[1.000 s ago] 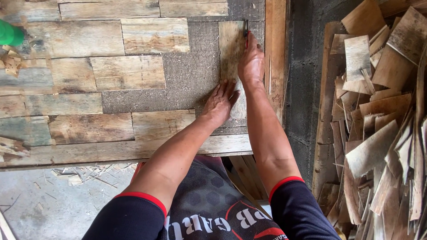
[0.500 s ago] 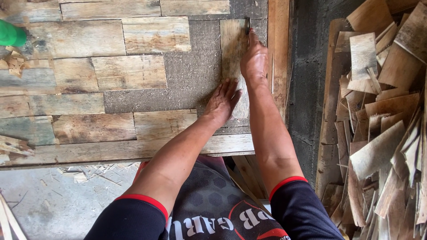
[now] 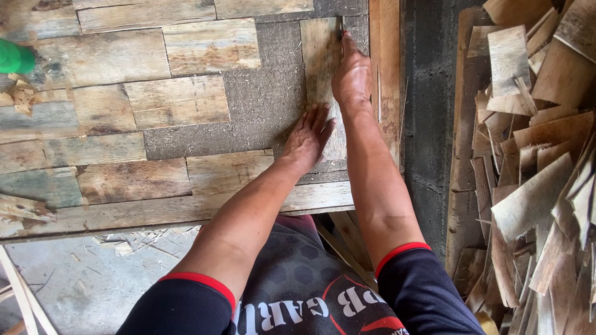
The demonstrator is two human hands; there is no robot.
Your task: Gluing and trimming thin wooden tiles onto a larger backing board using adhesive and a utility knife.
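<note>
Both hands are down on one upright veneer strip (image 3: 323,74) laid over the grey board (image 3: 261,105). Compared with a second ago the right hand (image 3: 351,77) has crept a little further up the strip's right edge, toward the far end, while the left hand (image 3: 308,138) sits where it was on the strip's lower part. My reading is that the strip is being trimmed or scored along that edge, with the cut now nearing its far end.

Right hand: curled closed, knuckles up, forefinger stretched along the edge. A thin dark tip shows just beyond the fingertip, likely a small blade, though it is too small to be sure. Its forearm runs nearly straight away from the body.

Left hand: open and flat, fingers spread, palm pressing the strip to the board; it grips nothing. That arm comes in at a slant from the left, so the wrist lies just below and left of the right wrist.

Just right of the right hand runs a wooden rail (image 3: 386,80) edging the worktop. Left of both hands lie veneer pieces already set in rows (image 3: 124,93), with bare grey board between them and the strip. Well to the right is a heap of loose veneer offcuts (image 3: 534,161). Far left, something green (image 3: 13,57) shows at the frame's edge.
</note>
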